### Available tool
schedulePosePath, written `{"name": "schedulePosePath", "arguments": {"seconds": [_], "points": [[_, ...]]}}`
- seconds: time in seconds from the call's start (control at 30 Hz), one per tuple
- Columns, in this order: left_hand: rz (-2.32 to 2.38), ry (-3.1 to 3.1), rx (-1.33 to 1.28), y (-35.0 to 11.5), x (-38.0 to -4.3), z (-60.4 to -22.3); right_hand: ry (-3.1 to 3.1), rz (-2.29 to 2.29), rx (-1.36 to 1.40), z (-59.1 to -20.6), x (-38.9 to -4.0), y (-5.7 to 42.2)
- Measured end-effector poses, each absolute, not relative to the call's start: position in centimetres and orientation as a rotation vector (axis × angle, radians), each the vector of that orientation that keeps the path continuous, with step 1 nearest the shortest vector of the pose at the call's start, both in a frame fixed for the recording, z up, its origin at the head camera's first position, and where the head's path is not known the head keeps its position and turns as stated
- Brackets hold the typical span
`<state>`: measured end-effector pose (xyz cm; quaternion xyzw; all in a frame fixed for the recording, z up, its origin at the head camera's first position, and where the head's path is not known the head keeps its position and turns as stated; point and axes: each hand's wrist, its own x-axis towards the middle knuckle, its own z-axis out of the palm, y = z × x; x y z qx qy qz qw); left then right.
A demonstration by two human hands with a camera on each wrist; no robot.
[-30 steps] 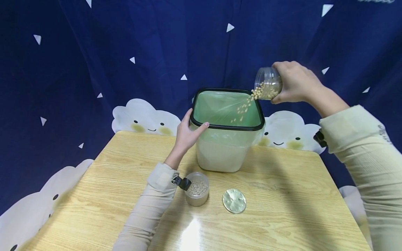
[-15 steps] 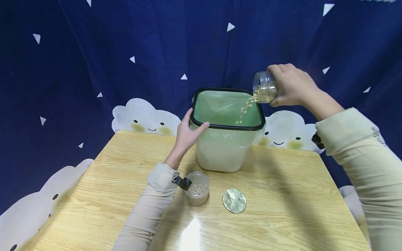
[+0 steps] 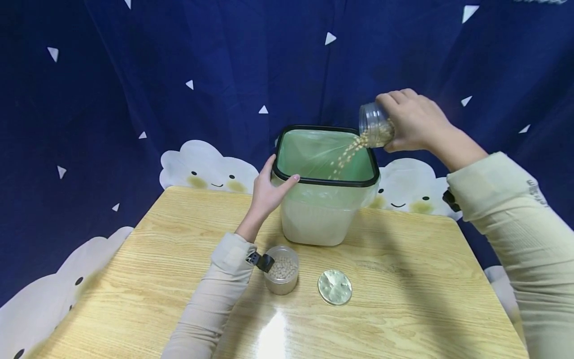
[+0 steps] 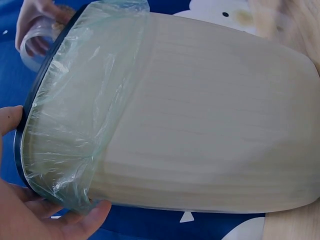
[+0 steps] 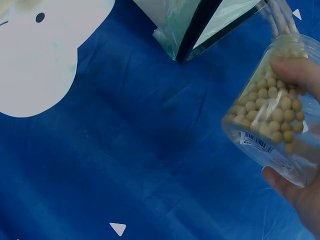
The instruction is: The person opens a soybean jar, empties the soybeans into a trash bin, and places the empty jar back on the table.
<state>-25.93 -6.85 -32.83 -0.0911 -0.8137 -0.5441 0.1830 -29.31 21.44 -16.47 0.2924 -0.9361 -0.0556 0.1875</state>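
Observation:
In the head view, my right hand [image 3: 414, 122] grips a clear plastic jar [image 3: 375, 124] tipped sideways above the right side of a trash can. Pale round beans [image 3: 344, 159] stream from its mouth into the can; the right wrist view shows many beans [image 5: 275, 107] still inside the jar. The white trash can [image 3: 316, 219] has a black rim [image 3: 334, 183] and a green plastic bag [image 3: 309, 154] lining it. My left hand [image 3: 267, 192] holds its near left corner, thumb along the front rim. The left wrist view shows fingers touching the bag's folded-over edge [image 4: 75, 175].
Below my left wrist a second clear tub [image 3: 281, 284] of pale beans stands open on the wooden table [image 3: 403, 284]. A round gold-coloured lid [image 3: 334, 287] lies to its right. Behind the table hangs a dark blue curtain [image 3: 224, 75].
My right hand and the jar have shifted slightly left over the can, and beans keep falling. The left hand and the trash can have stayed in place.

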Motion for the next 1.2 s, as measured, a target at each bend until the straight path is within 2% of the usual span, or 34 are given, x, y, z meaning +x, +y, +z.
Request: {"name": "schedulePosePath", "arguments": {"seconds": [1.2], "points": [[-1.564, -2.294, -0.241, -6.3, -25.7, -33.1, -2.513, -0.374, 0.985, -17.1, -28.9, 19.9]]}}
